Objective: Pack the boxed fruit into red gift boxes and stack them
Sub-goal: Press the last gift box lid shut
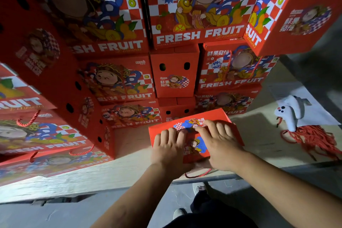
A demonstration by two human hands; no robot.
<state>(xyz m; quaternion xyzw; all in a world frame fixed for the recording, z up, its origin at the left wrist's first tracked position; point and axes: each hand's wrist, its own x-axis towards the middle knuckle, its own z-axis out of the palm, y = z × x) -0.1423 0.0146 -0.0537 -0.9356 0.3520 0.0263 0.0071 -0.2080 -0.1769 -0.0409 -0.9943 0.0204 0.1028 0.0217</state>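
Below, both my hands press flat on the lid of a red gift box [190, 126] set on a pale wooden platform [129, 144], at the foot of a tall stack of matching boxes [118, 83]. My left hand [169, 146] lies palm down with fingers straight, released; my right hand [220, 142] spreads its fingers across the lid's far half, grasping nothing. A red cord handle [198, 175] trails out under my wrists, near the platform's edge. The risk, as I judge it: uneven pressure could skew the lid flaps or crush the card, and the loose cord could catch as the box slides. Towering boxes lean close overhead; a knock could shift them.
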